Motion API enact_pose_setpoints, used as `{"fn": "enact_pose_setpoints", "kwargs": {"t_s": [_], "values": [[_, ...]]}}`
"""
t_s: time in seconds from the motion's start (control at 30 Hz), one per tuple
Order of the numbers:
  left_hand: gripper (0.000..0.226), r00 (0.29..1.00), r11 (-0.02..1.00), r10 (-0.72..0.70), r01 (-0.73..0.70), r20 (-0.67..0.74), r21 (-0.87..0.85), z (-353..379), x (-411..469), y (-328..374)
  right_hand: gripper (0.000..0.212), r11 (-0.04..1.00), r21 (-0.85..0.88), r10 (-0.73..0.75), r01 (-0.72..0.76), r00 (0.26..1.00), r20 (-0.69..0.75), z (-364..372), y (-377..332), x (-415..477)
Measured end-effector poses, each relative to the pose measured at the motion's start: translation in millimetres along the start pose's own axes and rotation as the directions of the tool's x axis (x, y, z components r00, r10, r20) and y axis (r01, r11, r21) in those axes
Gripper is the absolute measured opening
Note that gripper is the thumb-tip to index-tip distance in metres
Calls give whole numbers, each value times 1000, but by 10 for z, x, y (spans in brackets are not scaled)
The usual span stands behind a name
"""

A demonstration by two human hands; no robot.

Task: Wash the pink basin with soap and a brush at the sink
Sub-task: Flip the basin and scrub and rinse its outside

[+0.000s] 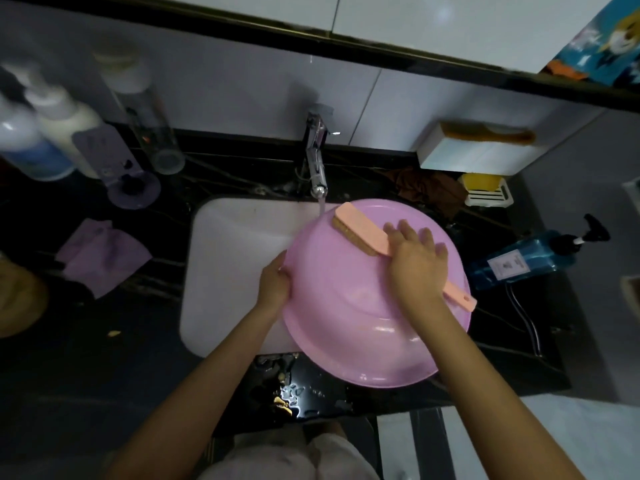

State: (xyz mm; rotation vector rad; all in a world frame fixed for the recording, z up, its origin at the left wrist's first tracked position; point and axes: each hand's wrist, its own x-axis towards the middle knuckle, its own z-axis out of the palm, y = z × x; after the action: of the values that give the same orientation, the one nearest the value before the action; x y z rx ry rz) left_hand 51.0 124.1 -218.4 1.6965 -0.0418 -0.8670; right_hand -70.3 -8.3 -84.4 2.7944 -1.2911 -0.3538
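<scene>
Scrubbing is judged under way, rinsing left: the pink basin (346,306) is gripped at nine o'clock by the left hand (275,282), the brush (360,230) clasped by the right hand (415,261).

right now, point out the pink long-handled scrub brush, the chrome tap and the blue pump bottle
pink long-handled scrub brush (360,225), head view, flat back above the bristles
chrome tap (317,168), head view, middle of the spout
blue pump bottle (533,254), head view, its blue body
</scene>
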Motion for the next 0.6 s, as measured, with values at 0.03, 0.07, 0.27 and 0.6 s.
{"fn": "enact_pose_setpoints", "kwargs": {"t_s": [0.03, 0.07, 0.27, 0.6], "values": [[40, 999, 998, -44, 43, -8, -50, -5, 35, -42, 51, 999, -18, -37, 37, 999, 11, -21, 7, 18], [37, 996, 992, -84, 84, -3, -98, -19, 64, -65, 51, 997, -28, -70, 70, 997, 19, -45, 10, 33], [16, 993, 987, -100, 106, 55, -120, -83, 291, 81, 46, 974, -72, -216, 216, 976, 9, -111, 48, 94], [42, 918, 985, -152, 170, 367, -18, 254, 559, 444, 65, 964, -43, -260, 262, 965, 39, -32, 180, 47]]}}
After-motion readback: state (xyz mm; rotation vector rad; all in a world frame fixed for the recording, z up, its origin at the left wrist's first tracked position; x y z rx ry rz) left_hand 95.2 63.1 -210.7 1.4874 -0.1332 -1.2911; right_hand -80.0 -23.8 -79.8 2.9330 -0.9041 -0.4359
